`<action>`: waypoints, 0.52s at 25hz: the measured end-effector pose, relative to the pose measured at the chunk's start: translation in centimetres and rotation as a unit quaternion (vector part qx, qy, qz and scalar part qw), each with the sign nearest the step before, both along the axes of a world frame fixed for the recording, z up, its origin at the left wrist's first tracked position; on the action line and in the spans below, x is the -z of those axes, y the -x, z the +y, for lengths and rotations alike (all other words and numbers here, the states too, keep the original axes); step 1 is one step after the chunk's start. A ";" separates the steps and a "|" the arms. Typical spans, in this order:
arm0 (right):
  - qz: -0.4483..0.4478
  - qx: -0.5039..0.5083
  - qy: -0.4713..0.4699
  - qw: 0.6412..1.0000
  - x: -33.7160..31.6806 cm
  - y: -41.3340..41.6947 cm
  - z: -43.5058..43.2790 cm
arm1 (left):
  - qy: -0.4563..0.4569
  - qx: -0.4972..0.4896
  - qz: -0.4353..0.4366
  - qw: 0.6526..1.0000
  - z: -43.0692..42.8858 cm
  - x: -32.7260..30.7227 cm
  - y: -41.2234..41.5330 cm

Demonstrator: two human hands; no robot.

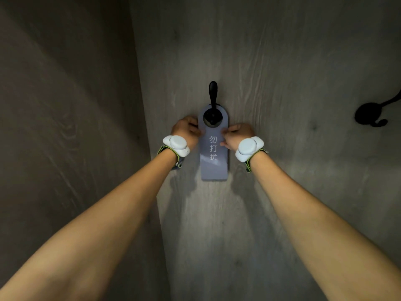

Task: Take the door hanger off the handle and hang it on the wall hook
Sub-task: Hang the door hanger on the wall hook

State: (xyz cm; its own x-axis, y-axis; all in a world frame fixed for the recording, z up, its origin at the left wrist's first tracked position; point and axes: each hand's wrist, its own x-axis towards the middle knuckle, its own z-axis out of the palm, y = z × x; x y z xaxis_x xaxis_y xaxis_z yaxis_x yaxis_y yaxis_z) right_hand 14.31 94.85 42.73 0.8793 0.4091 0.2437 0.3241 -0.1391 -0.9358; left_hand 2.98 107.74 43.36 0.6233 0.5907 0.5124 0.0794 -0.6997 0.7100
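The door hanger is a long grey-blue card with a rounded top and three pale characters printed down its face, and it hangs flat against the wood-grain wall panel, its round cut-out looped over the base of a black hook whose slim stem rises straight up above the card. Both bare forearms reach in from the bottom corners and meet at the card's upper half, one hand on each long edge. The left hand sits against the left edge just below the cut-out, fingers curled in and pinching that edge, with the knuckles turned toward the camera. The right hand mirrors it on the right edge, a touch lower, fingers likewise folded in with the thumb and fingertips closed on the card's rim beside the top character. So the card lies directly between the two hands, gripped at both sides — its lower half hangs free below the wrists. Each wrist carries a white rounded device on a dark strap with a green trim, the left wrist device and the right wrist device standing level with the middle of the printed characters. Far off to the right on the same panel, well apart from the hands, is a second black hook with a curled lower prong. To the left, a darker wood surface meets the panel along a vertical seam.
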 end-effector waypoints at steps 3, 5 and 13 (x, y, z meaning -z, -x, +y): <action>-0.011 -0.006 0.047 0.999 -0.3 0.6 -1.0 | 0.000 0.013 0.005 1.000 -0.6 -0.2 0.9; -0.030 0.000 0.077 0.997 -0.4 0.8 -1.8 | 0.013 0.018 -0.003 1.000 -1.3 -0.3 1.4; 0.000 0.037 -0.013 0.999 0.8 1.3 -4.9 | -0.007 0.021 -0.001 1.000 -4.8 1.3 3.0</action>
